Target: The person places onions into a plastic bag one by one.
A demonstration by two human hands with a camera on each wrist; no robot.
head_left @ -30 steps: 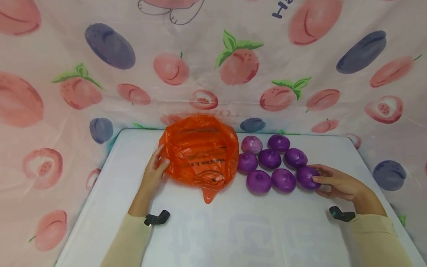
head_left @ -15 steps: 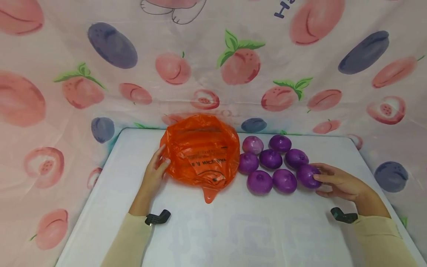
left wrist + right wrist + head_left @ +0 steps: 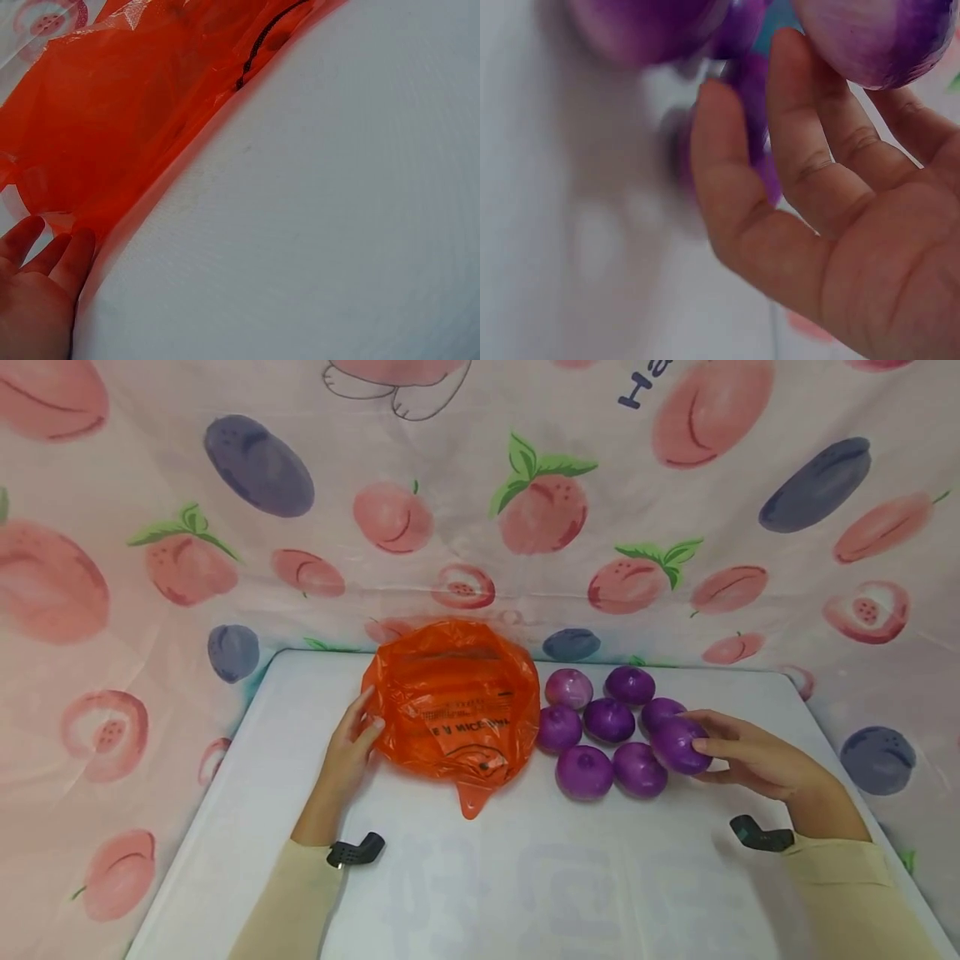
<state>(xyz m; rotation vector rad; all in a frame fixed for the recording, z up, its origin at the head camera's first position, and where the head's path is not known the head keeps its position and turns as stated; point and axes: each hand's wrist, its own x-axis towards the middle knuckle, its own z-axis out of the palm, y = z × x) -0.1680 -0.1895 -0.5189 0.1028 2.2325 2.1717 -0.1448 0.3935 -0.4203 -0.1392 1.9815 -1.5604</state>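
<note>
An orange plastic bag (image 3: 450,710) with black print lies puffed out on the white table. My left hand (image 3: 348,739) is at its left side, thumb and fingers touching the film; in the left wrist view the fingers (image 3: 71,262) look fairly straight. On the right, my right hand (image 3: 757,760) holds a purple onion (image 3: 681,746) between thumb and fingers, slightly above the table and partly covering another onion (image 3: 662,713). The right wrist view shows a pale-and-purple onion (image 3: 877,37) against the fingers.
Several more purple onions (image 3: 585,772) lie grouped between the bag and my right hand. The table (image 3: 570,885) meets a fruit-print curtain (image 3: 450,485) along its back edge. A black wrist device (image 3: 356,850) sits on each forearm.
My right hand has lifted the purple onion off its place and carried it slightly left and up, over its neighbours. The left hand and the bag stay nearly still.
</note>
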